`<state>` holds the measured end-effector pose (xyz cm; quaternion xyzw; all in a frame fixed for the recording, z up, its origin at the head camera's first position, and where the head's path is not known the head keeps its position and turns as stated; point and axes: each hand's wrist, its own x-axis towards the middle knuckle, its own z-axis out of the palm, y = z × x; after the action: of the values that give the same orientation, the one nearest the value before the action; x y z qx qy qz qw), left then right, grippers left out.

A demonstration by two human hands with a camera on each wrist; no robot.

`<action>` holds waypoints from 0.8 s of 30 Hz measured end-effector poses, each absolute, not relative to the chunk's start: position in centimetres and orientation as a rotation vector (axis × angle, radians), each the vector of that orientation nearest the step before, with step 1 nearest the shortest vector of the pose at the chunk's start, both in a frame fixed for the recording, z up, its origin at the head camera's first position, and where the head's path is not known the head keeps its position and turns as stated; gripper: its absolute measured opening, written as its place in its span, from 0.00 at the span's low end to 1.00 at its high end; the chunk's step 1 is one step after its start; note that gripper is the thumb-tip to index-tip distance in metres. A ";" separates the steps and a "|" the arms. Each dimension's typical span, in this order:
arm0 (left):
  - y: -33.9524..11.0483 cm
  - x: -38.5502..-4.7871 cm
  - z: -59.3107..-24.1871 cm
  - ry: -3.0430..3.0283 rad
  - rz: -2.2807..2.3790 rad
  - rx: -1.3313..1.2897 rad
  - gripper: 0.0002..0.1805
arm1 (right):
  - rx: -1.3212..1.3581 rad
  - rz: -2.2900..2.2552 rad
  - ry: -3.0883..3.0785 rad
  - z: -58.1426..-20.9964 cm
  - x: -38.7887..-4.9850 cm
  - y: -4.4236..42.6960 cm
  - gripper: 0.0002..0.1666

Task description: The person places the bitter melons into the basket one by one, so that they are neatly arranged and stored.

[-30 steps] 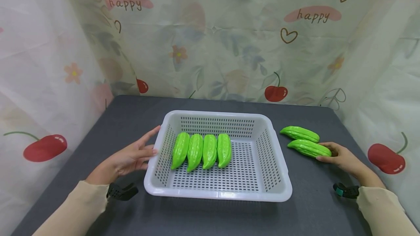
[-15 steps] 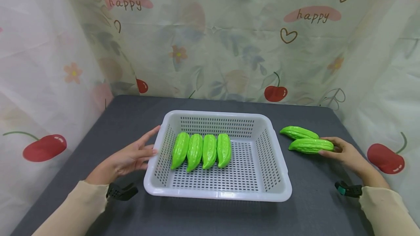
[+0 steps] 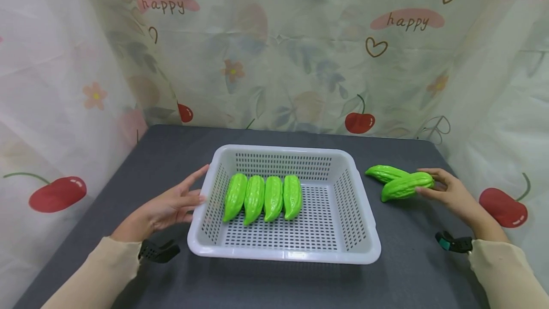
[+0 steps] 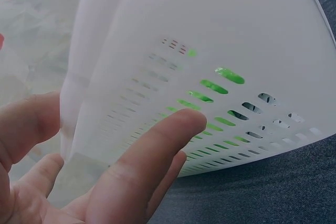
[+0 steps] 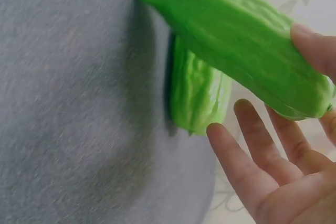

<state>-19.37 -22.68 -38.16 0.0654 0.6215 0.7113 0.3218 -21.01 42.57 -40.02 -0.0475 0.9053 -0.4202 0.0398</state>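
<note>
At far left, a cream sleeve (image 3: 98, 271) and a black wristband (image 3: 158, 252) lead to the left hand (image 3: 165, 210), its fingers spread wide and nearly straight at the outer left wall of a white perforated basket (image 3: 283, 255); whether every fingertip touches the wall cannot be told. The basket stands on a dark grey table (image 3: 274, 286). In its left half, four green bitter gourds (image 3: 255, 198) lie side by side, lengthwise, their pointed ends toward the near rim. Just right of the basket, a fifth bitter gourd (image 3: 384, 172) rests on the table, partly hidden by the held bitter gourd (image 3: 402, 187), which slants across in front of it. The right hand (image 3: 456, 204) grips this gourd's right end between thumb and fingers. Farther right come a second wristband (image 3: 461, 245) with a teal patch and a second cream sleeve (image 3: 502, 271), before a curtain (image 3: 506, 123) printed with cherries
</note>
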 end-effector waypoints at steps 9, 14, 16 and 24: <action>-22.7 -19.5 -38.2 1.641 1.860 0.174 0.50 | -0.208 -1.582 2.673 -38.5 -21.1 41.0 0.27; -22.6 -19.5 -38.2 1.644 1.858 0.171 0.50 | -0.229 -1.722 2.642 -37.3 -21.2 40.2 0.29; -22.6 -19.5 -38.2 1.644 1.858 0.169 0.50 | -0.238 -1.801 2.614 -36.8 -21.2 39.8 0.29; -22.7 -19.5 -38.2 1.630 1.863 0.174 0.49 | -0.307 -2.045 2.572 -35.3 -21.2 38.1 0.30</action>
<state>-19.50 -22.71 -38.23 0.0662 0.6213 0.7103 0.3241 -21.21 38.10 -35.26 -0.0928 0.7768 -0.6178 -0.0791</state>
